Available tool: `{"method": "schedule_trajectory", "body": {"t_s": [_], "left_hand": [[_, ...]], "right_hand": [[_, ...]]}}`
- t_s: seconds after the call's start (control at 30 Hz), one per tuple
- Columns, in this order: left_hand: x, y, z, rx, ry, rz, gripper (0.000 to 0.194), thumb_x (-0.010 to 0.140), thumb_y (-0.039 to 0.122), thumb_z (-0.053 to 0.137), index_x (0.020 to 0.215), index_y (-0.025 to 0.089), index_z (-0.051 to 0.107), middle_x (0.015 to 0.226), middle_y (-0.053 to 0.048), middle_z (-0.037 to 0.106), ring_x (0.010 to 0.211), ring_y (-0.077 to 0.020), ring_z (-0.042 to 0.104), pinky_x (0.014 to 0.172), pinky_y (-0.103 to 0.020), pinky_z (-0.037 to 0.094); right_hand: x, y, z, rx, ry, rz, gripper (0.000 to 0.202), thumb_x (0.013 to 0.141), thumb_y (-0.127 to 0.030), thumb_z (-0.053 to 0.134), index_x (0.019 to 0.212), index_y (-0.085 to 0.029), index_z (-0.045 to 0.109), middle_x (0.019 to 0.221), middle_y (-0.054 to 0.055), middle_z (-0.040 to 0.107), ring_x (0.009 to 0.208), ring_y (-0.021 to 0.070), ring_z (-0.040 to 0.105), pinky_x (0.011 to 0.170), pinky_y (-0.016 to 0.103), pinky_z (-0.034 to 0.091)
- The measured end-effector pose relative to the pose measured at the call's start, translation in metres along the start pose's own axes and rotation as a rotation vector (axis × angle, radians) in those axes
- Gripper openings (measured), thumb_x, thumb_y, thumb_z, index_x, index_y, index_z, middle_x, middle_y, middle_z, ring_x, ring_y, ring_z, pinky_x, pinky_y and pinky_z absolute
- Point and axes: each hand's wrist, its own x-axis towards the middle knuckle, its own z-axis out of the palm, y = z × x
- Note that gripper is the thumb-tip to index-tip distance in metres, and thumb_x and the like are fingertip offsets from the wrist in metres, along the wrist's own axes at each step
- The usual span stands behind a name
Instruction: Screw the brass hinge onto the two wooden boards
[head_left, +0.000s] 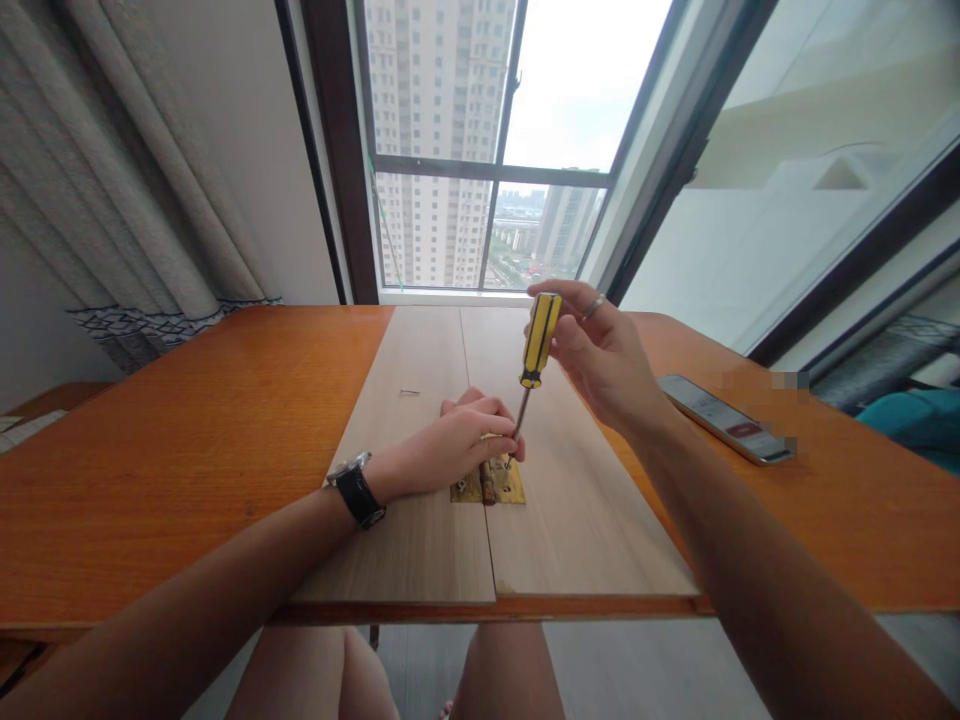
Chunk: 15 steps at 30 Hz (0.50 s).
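My right hand (600, 350) grips the yellow and black handle of a screwdriver (538, 340), which slants down to a brass-coloured hinge (514, 487). My left hand (480, 432) lies low over the hinge's far part, its fingertips closed around the lower shaft near the tip. The hinge spans the seam between two pale wooden boards, a left one (405, 545) and a right one (585, 540). Its near screw holes show, while the fingers cover its far end. Where the tip meets the hinge is too small to make out. A loose screw (409, 392) rests on the left board.
Both boards lie on an orange-brown wooden table (225, 450). To the right of my right forearm is a phone (724, 418), its screen lit. A window (487, 175) stands beyond the far edge, with a grey curtain (142, 180) at left.
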Motion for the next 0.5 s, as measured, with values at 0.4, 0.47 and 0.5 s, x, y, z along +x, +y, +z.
{"method": "schedule_trajectory", "body": {"t_s": [0.4,0.47,0.5], "left_hand": [[-0.001,0.002,-0.002,-0.04,-0.014,-0.024,0.031,0.101,0.026,0.046,0.088,0.019,0.073,0.105,-0.007,0.06,0.114,-0.0257,0.048,0.103,-0.045,0.036],[-0.002,0.001,-0.002,-0.093,0.035,-0.009,0.022,0.098,0.025,0.052,0.093,0.021,0.074,0.106,-0.006,0.061,0.116,-0.0255,0.048,0.103,-0.042,0.038],[-0.002,0.001,-0.002,-0.121,0.065,0.005,0.018,0.096,0.025,0.055,0.097,0.022,0.073,0.107,-0.006,0.062,0.117,-0.0249,0.048,0.103,-0.041,0.038]], "right_hand": [[-0.004,-0.01,-0.002,-0.026,-0.112,0.021,0.039,0.087,-0.038,0.07,0.123,-0.031,0.059,0.094,0.001,0.073,0.075,0.0188,0.071,0.07,0.039,0.059],[-0.004,-0.008,0.0,-0.029,-0.069,-0.003,0.039,0.082,-0.035,0.075,0.119,-0.03,0.062,0.09,0.0,0.073,0.07,0.0185,0.071,0.065,0.037,0.06],[-0.005,-0.007,0.002,-0.04,-0.038,-0.015,0.04,0.08,-0.034,0.077,0.118,-0.029,0.063,0.088,0.0,0.073,0.069,0.0188,0.071,0.064,0.037,0.06]]}}
